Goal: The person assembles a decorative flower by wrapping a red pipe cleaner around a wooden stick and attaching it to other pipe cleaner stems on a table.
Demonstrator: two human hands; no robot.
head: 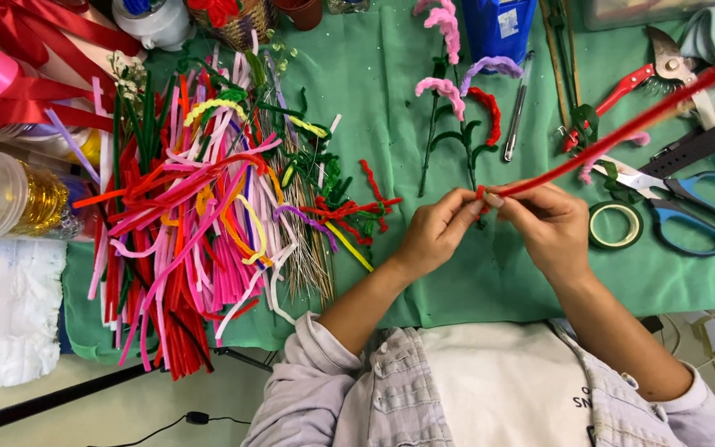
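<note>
Red fuzzy pipe cleaner point(622, 132) pinched at its near end between left hand point(436, 232) and right hand point(549, 228), slanting toward two o'clock, far tip blurred; fingertips hiding the grip.

A long, fuzzy red pipe cleaner point(622, 124) slants from the frame's centre, where its near end is pinched, up to the upper right corner, held above the table.
</note>
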